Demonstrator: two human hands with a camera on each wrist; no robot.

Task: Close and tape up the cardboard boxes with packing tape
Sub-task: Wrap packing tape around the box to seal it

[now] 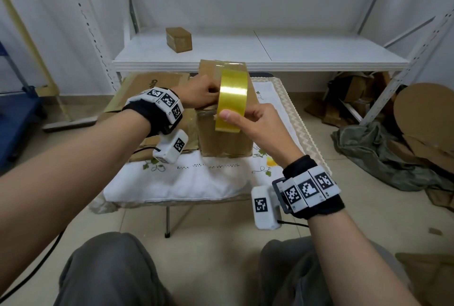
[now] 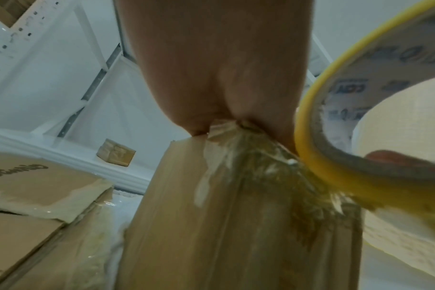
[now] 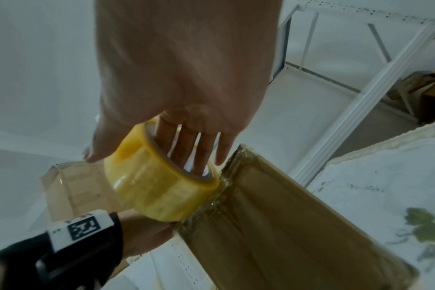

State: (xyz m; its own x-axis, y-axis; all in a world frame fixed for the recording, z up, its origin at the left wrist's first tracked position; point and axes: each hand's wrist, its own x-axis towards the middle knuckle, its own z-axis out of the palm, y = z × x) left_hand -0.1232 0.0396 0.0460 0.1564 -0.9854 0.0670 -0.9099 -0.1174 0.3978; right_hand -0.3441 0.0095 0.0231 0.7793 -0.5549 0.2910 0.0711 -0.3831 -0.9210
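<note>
head cam: high, looks forward and down over both forearms at the small cloth-covered folding table; white metal shelf behind.
left wrist cam: under the left hand, looks up along it, very near the upright brown cardboard box.
right wrist cam: behind the right hand, looks along its fingers, close.
shared: all three catch the box and the yellow roll of packing tape.

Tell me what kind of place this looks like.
Probably a small storeroom or home packing corner, not a proper warehouse: white metal shelving holding one small brown cardboard box, scrap cardboard heaped on the tiled floor, and a low folding table under an embroidered white cloth.
</note>
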